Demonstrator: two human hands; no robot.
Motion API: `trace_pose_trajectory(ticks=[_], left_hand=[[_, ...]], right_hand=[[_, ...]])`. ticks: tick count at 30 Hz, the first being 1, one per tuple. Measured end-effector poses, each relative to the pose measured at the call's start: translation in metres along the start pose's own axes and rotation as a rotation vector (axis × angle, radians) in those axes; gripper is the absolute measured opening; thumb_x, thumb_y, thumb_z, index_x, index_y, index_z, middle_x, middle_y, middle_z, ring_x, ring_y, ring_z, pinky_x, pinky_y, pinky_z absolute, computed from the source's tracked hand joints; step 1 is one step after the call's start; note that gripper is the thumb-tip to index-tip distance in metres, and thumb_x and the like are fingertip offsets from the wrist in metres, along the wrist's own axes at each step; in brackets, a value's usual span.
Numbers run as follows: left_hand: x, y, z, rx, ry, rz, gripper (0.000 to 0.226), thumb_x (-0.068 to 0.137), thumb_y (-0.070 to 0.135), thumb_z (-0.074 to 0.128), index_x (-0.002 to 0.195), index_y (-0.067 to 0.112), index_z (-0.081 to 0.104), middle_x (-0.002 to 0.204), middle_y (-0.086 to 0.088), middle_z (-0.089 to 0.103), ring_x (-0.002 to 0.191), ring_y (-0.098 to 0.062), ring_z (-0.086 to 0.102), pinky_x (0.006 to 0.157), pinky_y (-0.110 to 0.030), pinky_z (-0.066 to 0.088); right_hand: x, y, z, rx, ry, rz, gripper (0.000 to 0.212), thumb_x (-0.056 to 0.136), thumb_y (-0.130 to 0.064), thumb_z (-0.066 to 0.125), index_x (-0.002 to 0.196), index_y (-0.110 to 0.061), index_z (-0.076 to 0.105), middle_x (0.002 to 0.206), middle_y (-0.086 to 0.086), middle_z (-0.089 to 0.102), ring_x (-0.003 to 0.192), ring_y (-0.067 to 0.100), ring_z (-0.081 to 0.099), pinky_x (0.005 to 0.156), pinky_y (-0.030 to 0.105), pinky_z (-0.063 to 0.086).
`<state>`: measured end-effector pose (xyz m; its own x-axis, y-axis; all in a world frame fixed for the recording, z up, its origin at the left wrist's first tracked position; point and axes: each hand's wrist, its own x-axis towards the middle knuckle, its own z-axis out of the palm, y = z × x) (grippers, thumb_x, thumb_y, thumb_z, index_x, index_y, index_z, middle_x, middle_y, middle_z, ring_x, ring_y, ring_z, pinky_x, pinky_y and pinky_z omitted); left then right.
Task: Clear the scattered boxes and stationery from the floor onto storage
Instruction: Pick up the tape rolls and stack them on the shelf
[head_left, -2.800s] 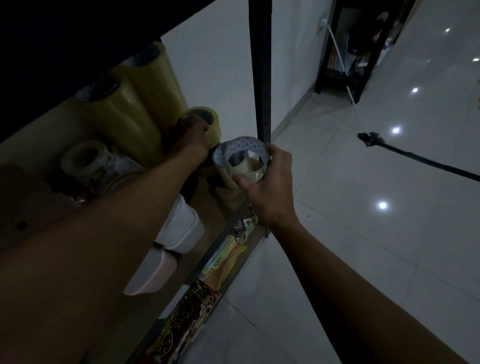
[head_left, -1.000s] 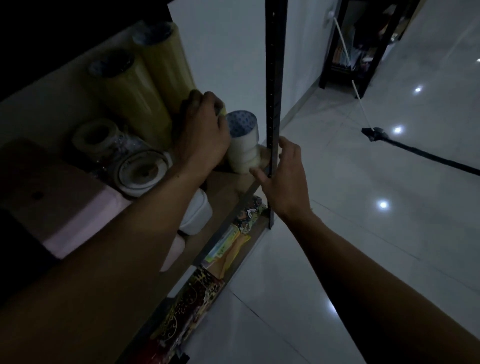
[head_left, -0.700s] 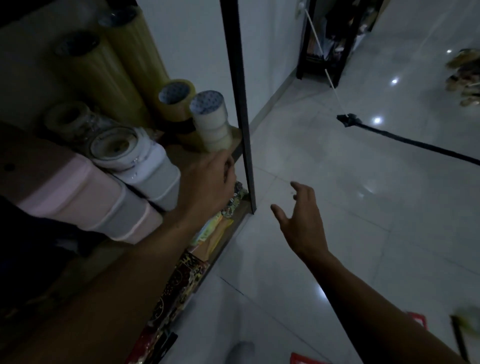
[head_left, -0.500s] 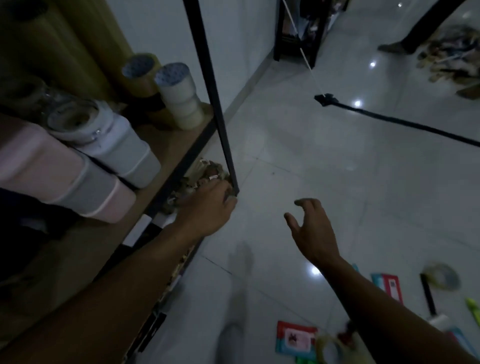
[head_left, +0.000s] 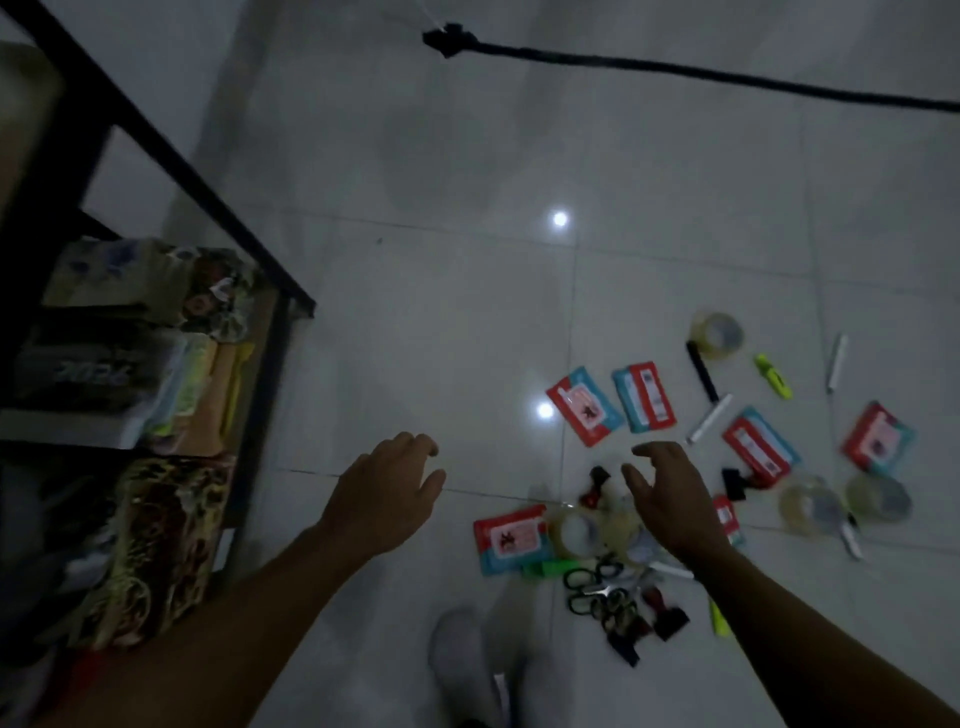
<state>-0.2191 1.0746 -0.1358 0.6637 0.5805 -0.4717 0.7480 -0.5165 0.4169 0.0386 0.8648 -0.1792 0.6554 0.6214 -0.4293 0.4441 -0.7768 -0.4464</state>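
Stationery lies scattered on the white tile floor (head_left: 467, 322) at the lower right: several red-and-blue packets (head_left: 584, 411), clear tape rolls (head_left: 718, 333), markers (head_left: 709, 419), a yellow highlighter (head_left: 774, 376), scissors (head_left: 592, 582) and black binder clips (head_left: 733, 483). My right hand (head_left: 670, 501) hovers open, fingers spread, just above a tape roll (head_left: 576, 532) and the packet (head_left: 509, 538) beside it. My left hand (head_left: 387, 499) hangs open over bare floor, left of the pile. Neither hand holds anything.
A black metal rack (head_left: 171, 171) stands at the left, its lower shelves packed with patterned paper rolls and bundles (head_left: 150, 540). A black cable (head_left: 675, 67) crosses the floor at the top. My foot in a grey shoe (head_left: 462, 665) is at the bottom centre.
Both hands have come away from the shelf after standing the tape roll there. The view has swung down to the floor, and my hands now hover over the scattered stationery.
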Motion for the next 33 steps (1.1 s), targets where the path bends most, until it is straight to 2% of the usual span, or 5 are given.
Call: trace_pose_trajectory(ticks=[11,14,17,25,33], left_hand=[[0.093,0.046,0.118,0.039,-0.068,0.155,0.025,0.102,0.035,0.048,0.123,0.024,0.054,0.115,0.009,0.058,0.105,-0.011,0.054,0.08,-0.027,0.036],[0.12,0.063,0.17,0.056,-0.11,0.193,0.024,0.102,0.036,0.049,0.123,0.025,0.053,0.116,0.009,0.058,0.1,-0.009,0.052,0.079,-0.027,0.037],[0.139,0.077,0.227,0.045,-0.134,0.228,0.027,0.1,0.039,0.051,0.123,0.025,0.053,0.116,0.008,0.058,0.101,-0.011,0.054,0.079,-0.03,0.04],[0.156,0.083,0.364,0.168,-0.314,0.277,0.083,0.076,0.066,0.07,0.14,0.022,0.041,0.13,-0.002,0.044,0.117,-0.025,0.05,0.088,-0.04,0.047],[0.15,0.073,0.423,0.304,-0.181,0.337,0.108,0.058,0.055,0.086,0.146,0.021,0.032,0.128,-0.006,0.045,0.106,-0.028,0.049,0.075,-0.043,0.055]], right_hand=[[0.008,0.136,0.039,0.101,0.117,0.256,0.037,0.095,-0.014,0.065,0.129,-0.004,0.057,0.127,0.014,0.055,0.117,0.028,0.055,0.096,0.03,0.039],[0.02,0.173,0.068,0.109,0.073,0.287,0.04,0.094,-0.015,0.065,0.131,-0.004,0.053,0.131,0.014,0.053,0.121,0.027,0.051,0.092,0.025,0.035],[0.036,0.204,0.101,0.127,-0.004,0.303,0.049,0.092,-0.022,0.069,0.133,-0.006,0.048,0.132,0.013,0.048,0.121,0.029,0.05,0.097,0.034,0.042],[0.059,0.249,0.19,0.204,-0.082,0.35,0.108,0.071,-0.057,0.082,0.15,-0.008,0.027,0.146,0.016,0.032,0.132,0.037,0.037,0.104,0.05,0.042],[0.054,0.265,0.218,0.318,0.003,0.255,0.102,0.069,-0.046,0.083,0.146,-0.018,0.023,0.138,0.005,0.034,0.126,0.027,0.033,0.1,0.05,0.043]])
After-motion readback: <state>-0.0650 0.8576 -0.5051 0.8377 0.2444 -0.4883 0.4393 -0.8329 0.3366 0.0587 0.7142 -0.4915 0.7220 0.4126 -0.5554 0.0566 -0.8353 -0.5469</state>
